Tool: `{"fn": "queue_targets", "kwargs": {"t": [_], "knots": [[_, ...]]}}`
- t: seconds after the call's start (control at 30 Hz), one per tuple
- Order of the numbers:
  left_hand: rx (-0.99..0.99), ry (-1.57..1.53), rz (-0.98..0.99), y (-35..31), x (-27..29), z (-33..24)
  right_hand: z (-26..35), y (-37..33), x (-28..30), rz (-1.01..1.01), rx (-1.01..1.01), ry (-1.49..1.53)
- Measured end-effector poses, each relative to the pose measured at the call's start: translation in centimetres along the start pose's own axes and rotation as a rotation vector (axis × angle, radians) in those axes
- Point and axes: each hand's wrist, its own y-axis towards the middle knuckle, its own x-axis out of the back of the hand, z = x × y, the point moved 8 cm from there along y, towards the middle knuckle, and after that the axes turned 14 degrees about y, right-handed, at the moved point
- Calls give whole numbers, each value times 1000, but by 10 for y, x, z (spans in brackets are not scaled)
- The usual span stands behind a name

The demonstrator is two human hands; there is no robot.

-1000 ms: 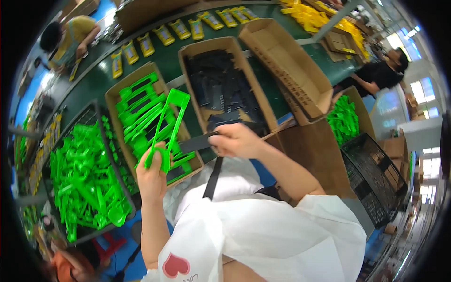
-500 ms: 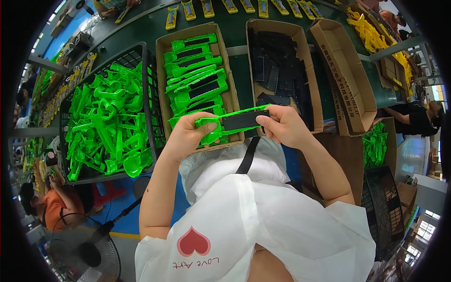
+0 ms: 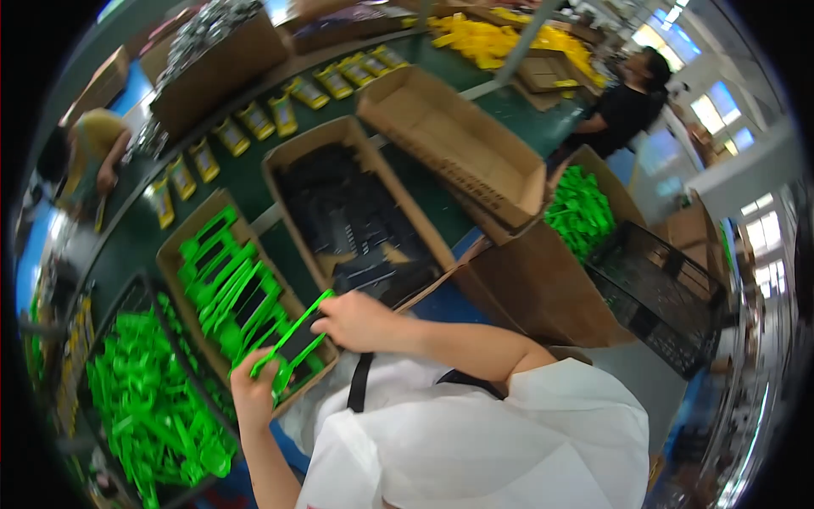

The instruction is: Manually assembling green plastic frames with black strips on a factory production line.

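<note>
Both my hands grip a green plastic frame with a flat black panel point(image 3: 298, 341) set in it. My left hand point(image 3: 253, 388) pinches the frame's wider near end, while my right hand point(image 3: 363, 321) holds its far end, thumb on the panel. Just beyond my left hand is a cardboard box point(image 3: 173, 252) of similar green frames with black panels. Past my right hand, a second cardboard box point(image 3: 415, 219) holds loose black panels point(image 3: 343, 204) in a heap. Some details of the held frame are covered by my fingers.
At left stands a black crate point(image 3: 188, 360) heaped with green plastic parts point(image 3: 157, 399). An open cardboard box point(image 3: 454, 127) lies tilted at right. Yellow-framed pieces point(image 3: 257, 120) line the green table. More green parts point(image 3: 581, 208) and a person in black point(image 3: 623, 110) are farther right.
The view has swung to the right and tilted, so boxes and crate appear farther left. Both hands still hold the green frame, now slanted, close to the box of frames.
</note>
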Motion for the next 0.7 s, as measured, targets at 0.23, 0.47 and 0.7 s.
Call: {"fn": "queue_targets", "kwargs": {"t": [0.23,0.47,0.7], "knots": [[-4,-23,-35,3,-8,14,7,-6,4,-81,78,-70],[-18,-97,-56,14,-8,42,-9,-2,5,-88,52,2],[13,65,-41,11,-2,46,-9,-1,-2,-89,83,-28]]}}
